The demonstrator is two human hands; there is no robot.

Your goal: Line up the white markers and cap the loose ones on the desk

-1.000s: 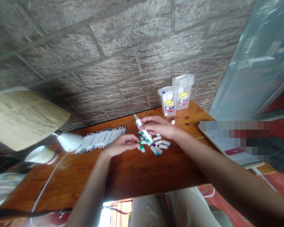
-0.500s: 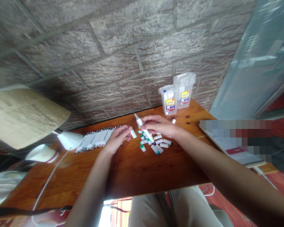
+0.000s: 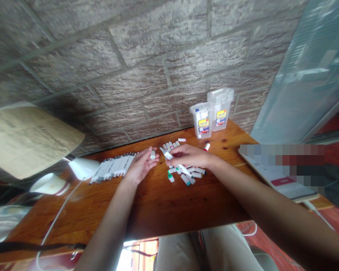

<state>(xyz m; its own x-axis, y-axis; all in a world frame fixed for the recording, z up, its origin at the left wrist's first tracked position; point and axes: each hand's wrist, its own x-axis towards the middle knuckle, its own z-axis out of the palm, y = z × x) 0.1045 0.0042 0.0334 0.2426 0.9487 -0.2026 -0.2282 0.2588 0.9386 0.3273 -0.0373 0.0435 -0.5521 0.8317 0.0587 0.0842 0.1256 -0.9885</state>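
Observation:
My left hand (image 3: 140, 162) pinches a small white marker cap (image 3: 153, 154) between thumb and forefinger, the other fingers loosely curled. In my right hand (image 3: 183, 155) is a white marker (image 3: 183, 170), held tilted with its uncapped tip towards the left hand. Below it on the table lies a pile of loose white caps (image 3: 185, 179) with coloured ends, several of them green or dark. Behind the right hand a short row of caps (image 3: 169, 146) lies side by side. To the left, a long row of white markers (image 3: 113, 167) lies next to my left hand.
Two clear plastic marker cases (image 3: 202, 126) stand by the stone wall; the front one holds a blue-ended marker. A lamp (image 3: 83, 168), a paper cup (image 3: 49, 183) and a white cable are at the left. A tablet-like panel (image 3: 282, 180) lies at the right of the wooden table (image 3: 158, 210).
My left hand has turned its palm more upward with the cap. The right hand has moved slightly down, lowering the marker and uncovering the row of caps behind.

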